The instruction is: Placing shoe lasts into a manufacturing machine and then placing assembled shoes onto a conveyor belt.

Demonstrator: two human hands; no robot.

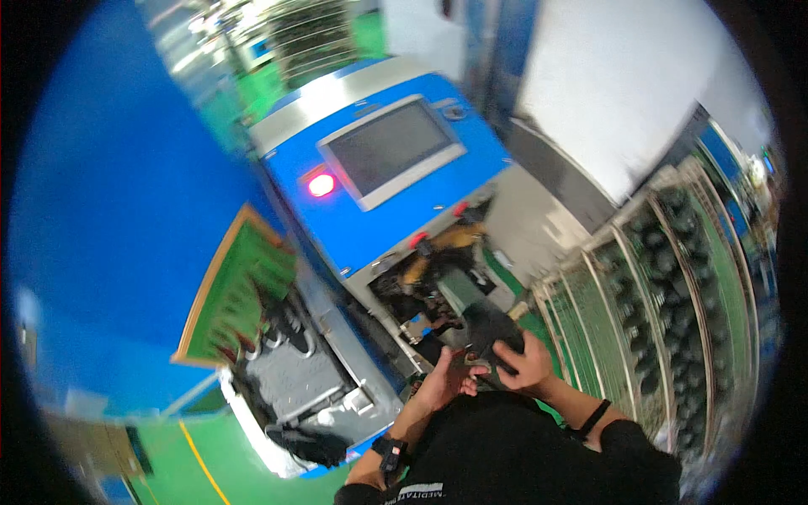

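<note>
My right hand (pixel 526 362) is closed on the near end of a black shoe-shaped piece (pixel 490 326), its thumb and fingers on the dark surface. The piece's far end points into the working opening (pixel 433 290) of a blue machine; blur hides whether it touches anything there. Just left of the piece is my left hand (pixel 450 380), thumb raised and fingers apart, with nothing visible in it. Above the opening, the blue machine panel (pixel 383 223) carries a dark screen (pixel 391 147), a glowing red button (pixel 321 185) and two red knobs (pixel 419 241).
On the right stands a wire rack (pixel 627 286) filled with black rounded pieces (pixel 673 286). Left of the machine, a grey work surface (pixel 290 370) holds black items, beside a green board (pixel 231 295) with an orange edge. A large blue panel (pixel 109 210) rises at far left.
</note>
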